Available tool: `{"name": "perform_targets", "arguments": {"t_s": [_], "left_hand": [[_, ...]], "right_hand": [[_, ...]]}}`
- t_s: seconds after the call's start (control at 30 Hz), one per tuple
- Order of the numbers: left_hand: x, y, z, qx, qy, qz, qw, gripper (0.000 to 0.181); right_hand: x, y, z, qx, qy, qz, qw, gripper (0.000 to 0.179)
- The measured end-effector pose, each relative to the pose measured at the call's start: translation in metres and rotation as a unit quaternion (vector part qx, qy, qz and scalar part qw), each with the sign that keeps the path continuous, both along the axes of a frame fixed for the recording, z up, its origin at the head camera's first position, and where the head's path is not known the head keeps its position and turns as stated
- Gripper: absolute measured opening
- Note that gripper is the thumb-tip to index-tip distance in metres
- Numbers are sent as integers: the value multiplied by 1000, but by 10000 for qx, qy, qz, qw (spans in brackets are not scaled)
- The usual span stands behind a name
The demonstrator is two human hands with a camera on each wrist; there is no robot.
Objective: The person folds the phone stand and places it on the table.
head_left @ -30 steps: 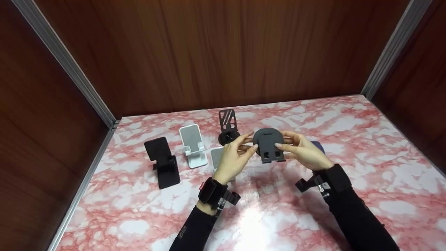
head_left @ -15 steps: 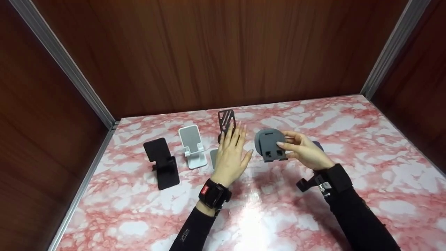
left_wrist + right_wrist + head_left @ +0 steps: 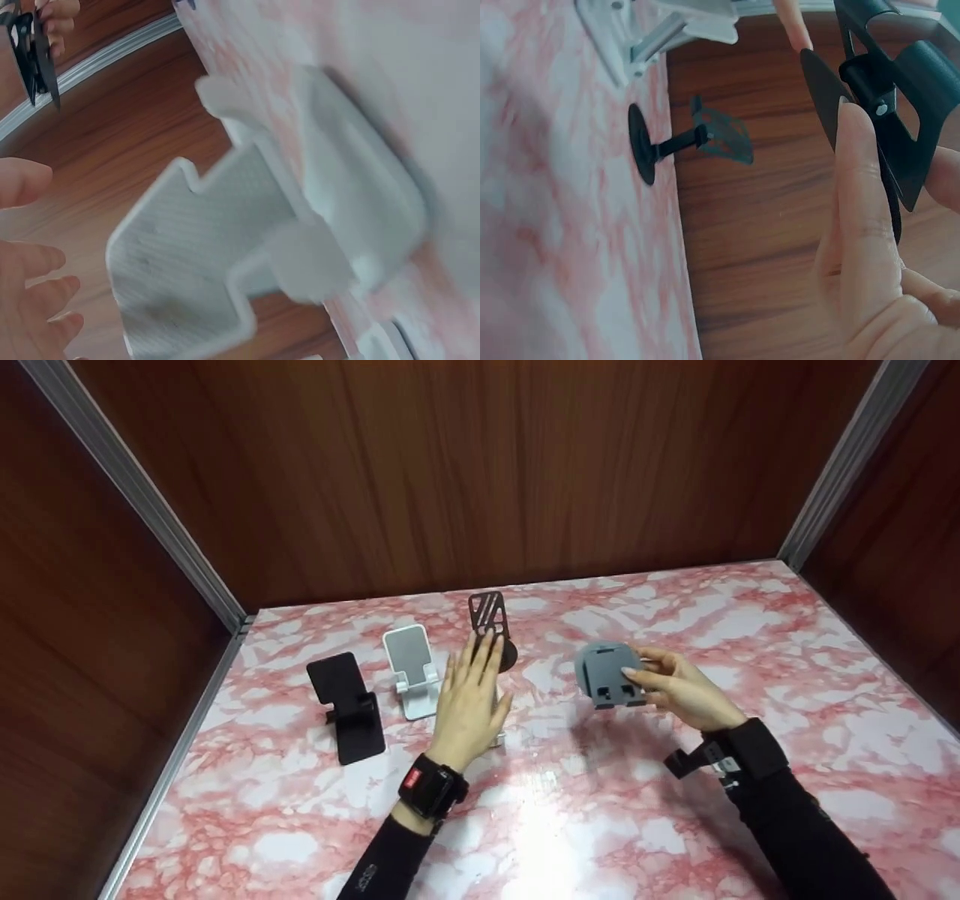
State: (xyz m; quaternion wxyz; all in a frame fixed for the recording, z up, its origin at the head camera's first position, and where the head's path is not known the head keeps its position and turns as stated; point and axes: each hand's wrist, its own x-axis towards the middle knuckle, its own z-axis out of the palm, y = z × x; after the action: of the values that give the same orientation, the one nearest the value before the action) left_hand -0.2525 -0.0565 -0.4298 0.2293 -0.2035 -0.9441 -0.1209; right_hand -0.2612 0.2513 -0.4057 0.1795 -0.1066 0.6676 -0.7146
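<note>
My right hand (image 3: 682, 690) holds a folded dark grey phone stand (image 3: 611, 675) up above the table, its thumb on the front plate and fingers behind. In the right wrist view the same phone stand (image 3: 909, 161) shows its round base and hinge between the fingers. My left hand (image 3: 466, 720) is spread with straight fingers and grips nothing. Beneath it, mostly hidden in the head view, is a white phone stand with a grey pad (image 3: 187, 255), plain in the left wrist view beside the fingers. I cannot tell if they touch.
A black openwork phone stand (image 3: 487, 611) with a round base stands at the back. Left of my left hand are a white phone stand (image 3: 411, 660) and a black one (image 3: 349, 709). Wood-grain panels (image 3: 480, 472) wall the marbled table (image 3: 285, 810).
My left hand has let go of the dark grey phone stand, flattened out and moved left. My right hand has carried that stand a little to the right.
</note>
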Motion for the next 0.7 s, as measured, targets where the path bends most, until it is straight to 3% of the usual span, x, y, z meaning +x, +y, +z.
{"name": "perform_targets", "arguments": {"t_s": [0.1, 0.33, 0.7], "left_hand": [[2, -9, -2, 16, 6, 30, 10000, 74], [6, -27, -6, 44, -23, 118, 9999, 74], [7, -42, -6, 193, -88, 201, 9996, 71]], "right_hand": [[1, 9, 0, -17, -103, -117, 9999, 63], [1, 34, -4, -407, -105, -347, 9985, 32], [0, 78, -7, -877, 62, -390, 9954, 23]]}}
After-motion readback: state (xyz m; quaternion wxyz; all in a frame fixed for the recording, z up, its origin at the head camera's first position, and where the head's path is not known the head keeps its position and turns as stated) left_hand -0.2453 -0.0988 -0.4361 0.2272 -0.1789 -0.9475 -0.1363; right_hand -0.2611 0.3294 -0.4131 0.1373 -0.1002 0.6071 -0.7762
